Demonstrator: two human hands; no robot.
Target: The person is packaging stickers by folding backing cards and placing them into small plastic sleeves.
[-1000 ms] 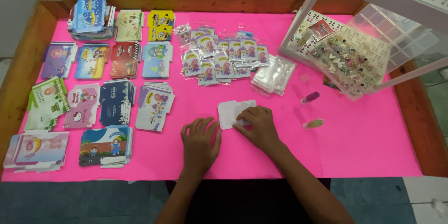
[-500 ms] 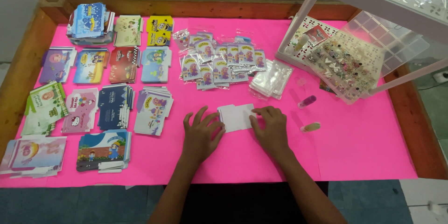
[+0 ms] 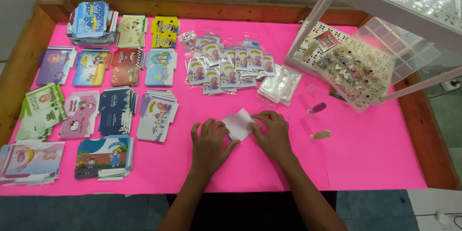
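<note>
head view: i see left hand (image 3: 210, 140) and right hand (image 3: 273, 132) both pressed flat, fingers spread, on the small white card (image 3: 239, 124) lying on the pink table (image 3: 365, 154), apparently mid-fold, nothing gripped.

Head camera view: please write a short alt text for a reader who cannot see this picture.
Two bare hands, the left hand and the right hand, press a small white paper piece flat on a pink table cover. Stacks of colourful printed cards lie to the left, small packets behind, and a clear compartment box of beads to the right.
</note>
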